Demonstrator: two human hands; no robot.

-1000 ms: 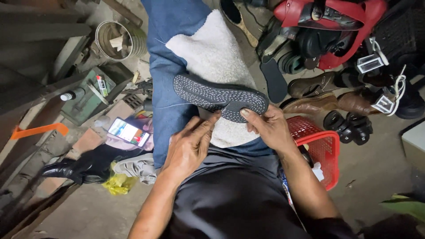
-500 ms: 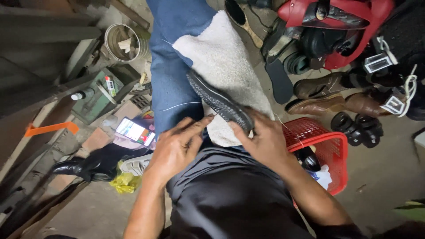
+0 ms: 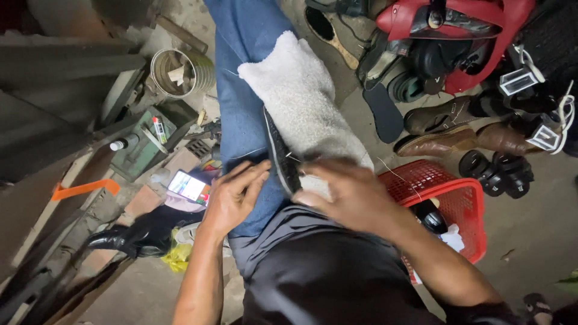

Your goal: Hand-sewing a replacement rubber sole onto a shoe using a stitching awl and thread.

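a dark shoe sole stands on its edge on the white cloth over the lap, its long way pointing away from the body. the left hand rests just beside it, fingers loose, holding nothing. the right hand looks blurry, its fingers touching the near end; i cannot tell its grip

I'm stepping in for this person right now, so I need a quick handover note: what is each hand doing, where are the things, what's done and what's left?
Left hand: open, fingers spread on the jeans-clad thigh, steadying the dark shoe sole.
Right hand: blurred, on the sole's near end over the white towel; grip cannot be told.
Sole stands on edge on the lap, and a thin thread trails toward the red basket.
Done: sole positioned on edge. Left: the edge work; how far it has got cannot be told.
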